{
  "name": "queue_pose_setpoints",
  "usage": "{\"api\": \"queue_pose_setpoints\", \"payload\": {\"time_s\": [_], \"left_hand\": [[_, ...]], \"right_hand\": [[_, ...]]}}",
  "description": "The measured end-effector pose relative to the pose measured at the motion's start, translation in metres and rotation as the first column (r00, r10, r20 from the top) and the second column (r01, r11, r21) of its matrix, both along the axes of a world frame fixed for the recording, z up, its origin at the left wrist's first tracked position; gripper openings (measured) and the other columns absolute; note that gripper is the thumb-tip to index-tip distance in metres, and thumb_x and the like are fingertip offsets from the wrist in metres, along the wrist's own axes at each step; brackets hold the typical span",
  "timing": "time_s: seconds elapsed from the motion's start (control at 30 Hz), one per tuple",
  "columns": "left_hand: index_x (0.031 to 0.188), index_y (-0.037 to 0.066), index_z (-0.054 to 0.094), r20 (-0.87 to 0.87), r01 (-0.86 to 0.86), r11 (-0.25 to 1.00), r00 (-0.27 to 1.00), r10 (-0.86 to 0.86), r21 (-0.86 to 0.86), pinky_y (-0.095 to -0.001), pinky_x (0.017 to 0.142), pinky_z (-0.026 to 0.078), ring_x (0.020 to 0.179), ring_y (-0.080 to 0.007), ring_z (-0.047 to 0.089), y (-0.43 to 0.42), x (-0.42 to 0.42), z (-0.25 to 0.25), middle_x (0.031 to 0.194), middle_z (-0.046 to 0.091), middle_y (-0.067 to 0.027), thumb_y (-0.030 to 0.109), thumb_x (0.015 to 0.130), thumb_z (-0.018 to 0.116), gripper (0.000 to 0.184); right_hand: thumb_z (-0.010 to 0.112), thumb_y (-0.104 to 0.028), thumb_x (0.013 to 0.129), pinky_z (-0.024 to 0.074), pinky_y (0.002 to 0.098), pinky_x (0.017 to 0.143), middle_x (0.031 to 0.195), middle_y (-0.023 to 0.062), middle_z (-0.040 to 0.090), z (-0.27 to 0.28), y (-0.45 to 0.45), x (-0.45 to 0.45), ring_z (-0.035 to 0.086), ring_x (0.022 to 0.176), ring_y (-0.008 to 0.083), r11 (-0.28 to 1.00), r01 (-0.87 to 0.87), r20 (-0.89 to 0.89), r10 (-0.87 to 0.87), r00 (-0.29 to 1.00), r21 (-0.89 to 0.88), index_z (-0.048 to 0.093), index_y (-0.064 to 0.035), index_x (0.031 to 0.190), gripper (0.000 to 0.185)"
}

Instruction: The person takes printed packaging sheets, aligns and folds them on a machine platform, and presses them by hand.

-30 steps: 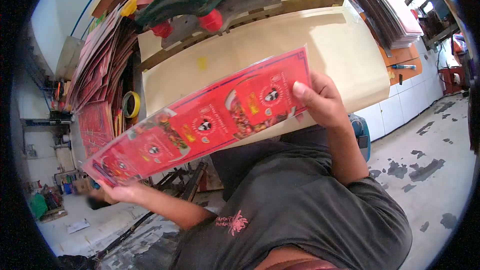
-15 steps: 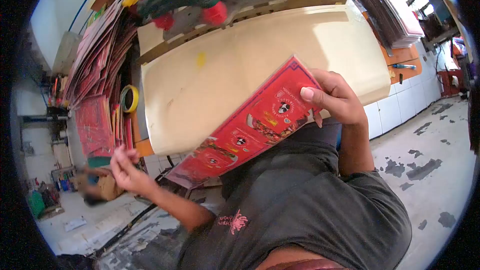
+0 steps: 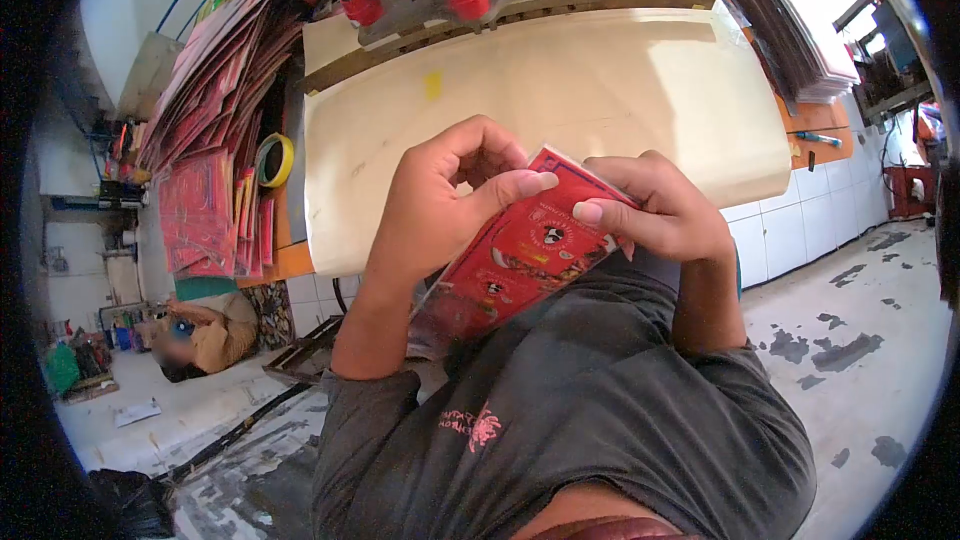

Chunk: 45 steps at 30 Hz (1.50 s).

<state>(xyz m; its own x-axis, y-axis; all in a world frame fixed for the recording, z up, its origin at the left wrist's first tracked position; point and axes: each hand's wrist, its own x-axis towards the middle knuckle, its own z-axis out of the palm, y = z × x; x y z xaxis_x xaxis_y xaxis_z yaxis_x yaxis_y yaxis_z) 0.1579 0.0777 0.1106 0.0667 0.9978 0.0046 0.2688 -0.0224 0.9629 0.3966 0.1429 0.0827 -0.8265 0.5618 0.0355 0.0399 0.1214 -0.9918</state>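
Compared with the earlier frame, the left hand [image 3: 420,200] has come from well aside up to the top end of the red printed strip [image 3: 495,285], and this strip is now tilted more steeply. Grip of the right hand [image 3: 685,220] is closed: the thumb lies on the front of the strip, the fingers behind it. About the left grip, the thumb touches the top edge and the fingers are curled, but whether they pinch it I cannot tell. Both hands are at the upper end, before the near edge of the cream sheet [image 3: 390,150]; the lower end hangs over the dark shirt [image 3: 600,380]. As I judge, a smooth surface could let the strip slip if the right thumb loosens. Opposite pulling of the two thumbs could crease the corner, and the unsupported lower end could bend against the shirt.
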Motion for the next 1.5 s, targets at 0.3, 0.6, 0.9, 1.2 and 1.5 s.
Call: {"api": "queue_pose_setpoints", "payload": {"time_s": [0.3,0.6,0.9,1.2,1.5], "left_hand": [[0.091,0.007,0.065,0.262,0.147,0.979,0.959,-0.107,-0.139,-0.0209,0.063,0.043,0.071,-0.0050,0.054,0.009,-0.013,0.011,0.080,0.062,0.0026,0.023,0.091,0.076,0.019],[0.097,0.006,0.064,0.321,0.240,0.953,0.931,-0.172,-0.187,-0.0191,0.067,0.042,0.076,-0.0029,0.052,0.008,-0.016,0.007,0.082,0.058,0.0060,0.021,0.091,0.078,0.021],[0.095,0.006,0.061,0.007,0.112,0.991,0.994,-0.112,-0.076,-0.0218,0.072,0.048,0.077,-0.0058,0.057,0.001,-0.006,0.020,0.083,0.060,0.0035,0.012,0.083,0.085,0.028],[0.088,0.006,0.063,0.258,0.166,0.962,0.960,-0.107,-0.217,-0.0232,0.072,0.049,0.077,-0.0074,0.059,0.005,-0.015,0.022,0.084,0.062,0.0022,0.011,0.084,0.082,0.020],[0.086,0.004,0.059,0.306,0.400,0.861,0.901,-0.307,-0.313,-0.0269,0.080,0.045,0.086,-0.0117,0.056,-0.009,-0.005,0.027,0.087,0.057,-0.0005,0.009,0.085,0.079,0.021]], "right_hand": [[0.065,-0.029,0.100,0.0478,0.0314,0.058,0.069,0.0073,0.064,0.012,0.013,0.001,0.062,0.062,0.0140,0.990,-0.142,0.005,0.142,0.990,-0.022,0.068,-0.0005,0.107,0.030],[0.065,-0.028,0.100,0.0452,0.0334,0.059,0.069,0.0093,0.063,0.005,0.019,0.002,0.059,0.062,0.0158,0.979,-0.204,-0.005,0.204,0.979,-0.011,0.068,-0.0003,0.104,0.028],[0.065,-0.029,0.099,0.0449,0.0343,0.057,0.069,0.0114,0.063,0.010,0.015,-0.002,0.061,0.061,0.0171,0.987,-0.159,-0.022,0.159,0.987,0.025,0.068,-0.0006,0.108,0.030],[0.067,-0.029,0.098,0.0464,0.0362,0.061,0.071,0.0134,0.064,0.002,0.017,-0.001,0.063,0.063,0.0223,0.975,-0.193,-0.073,0.202,0.977,0.106,0.067,-0.0007,0.104,0.029],[0.070,-0.027,0.095,0.0473,0.0423,0.060,0.073,0.0164,0.063,0.010,0.010,-0.001,0.063,0.067,0.0377,0.871,-0.381,0.076,0.377,0.923,0.309,0.064,-0.0045,0.100,0.023]]}}
